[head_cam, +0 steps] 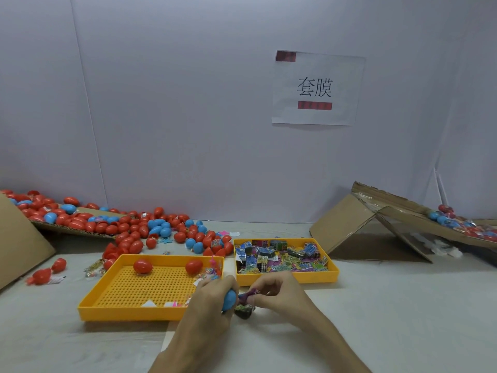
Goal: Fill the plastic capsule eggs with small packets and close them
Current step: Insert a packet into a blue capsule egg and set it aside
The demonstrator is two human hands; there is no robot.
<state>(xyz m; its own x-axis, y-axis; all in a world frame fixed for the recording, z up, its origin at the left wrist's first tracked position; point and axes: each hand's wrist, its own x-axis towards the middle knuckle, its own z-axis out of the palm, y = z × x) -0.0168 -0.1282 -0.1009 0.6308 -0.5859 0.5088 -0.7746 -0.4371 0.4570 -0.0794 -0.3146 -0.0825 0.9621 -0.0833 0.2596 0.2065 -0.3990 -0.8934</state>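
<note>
Close to the near edge of the pale table (403,305), I see the left hand (212,300) curled round a blue capsule egg (229,300), while the right hand (279,290) pinches a purple packet (248,295) just beside the egg. A dark packet (244,311) sits just below them. Behind the hands are two yellow trays: the perforated tray (121,313) on the left holds two red eggs (142,265), and the smaller tray (317,277) is full of packets (279,258). Toward the far left corner I make out a heap of red and blue eggs (129,227) spilling off a cardboard sheet (70,229). Folded cardboard (347,227) stands far right. A white wall (188,103) carrying a paper sign (317,87) closes the far edge.
</note>
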